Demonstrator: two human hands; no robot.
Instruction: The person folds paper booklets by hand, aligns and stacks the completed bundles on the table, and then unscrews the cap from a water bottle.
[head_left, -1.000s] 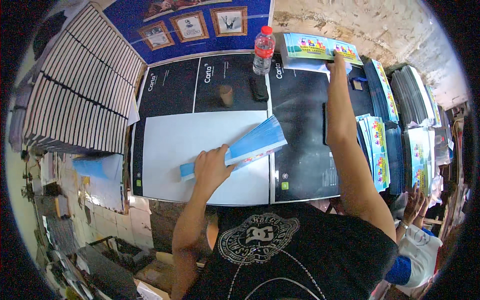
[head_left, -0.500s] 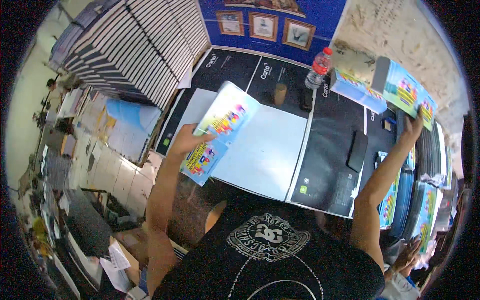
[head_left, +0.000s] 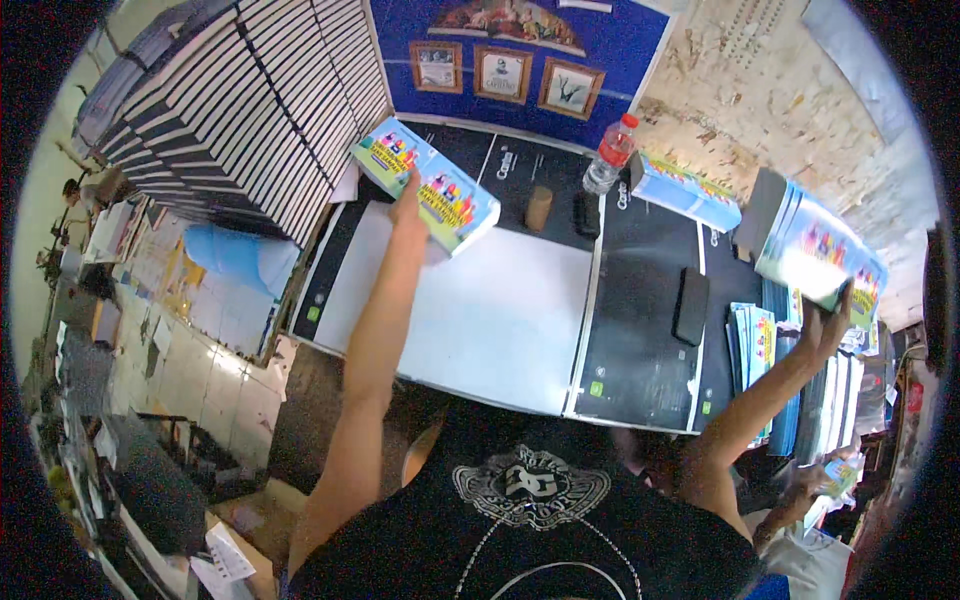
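Note:
My left hand (head_left: 406, 212) is closed on the near side of a long stack of booklets (head_left: 452, 200) with blue, green and yellow cartoon covers. It holds the stack at the far left of the black table, beyond a large white sheet (head_left: 500, 310). My right hand (head_left: 828, 328) is at the table's right end, its fingers at the near edge of another stack of booklets (head_left: 815, 240), fanned out and shiny with glare. A dark block (head_left: 765, 205) shows at that stack's left end. The thumb and palm side of both hands are partly hidden.
Along the back stand a wooden cylinder (head_left: 538, 208), a red-capped bottle (head_left: 611, 155) and another booklet stack (head_left: 685, 192). A black phone-like slab (head_left: 691, 306) lies right of the sheet. Tall bound piles (head_left: 250, 110) rise at left. Another person's hand (head_left: 795, 500) holds a booklet at lower right.
My left hand has carried its booklet stack away from me and swung it crosswise. My right hand, still at the right-hand stack, has come slightly nearer. The whole view has shifted a little.

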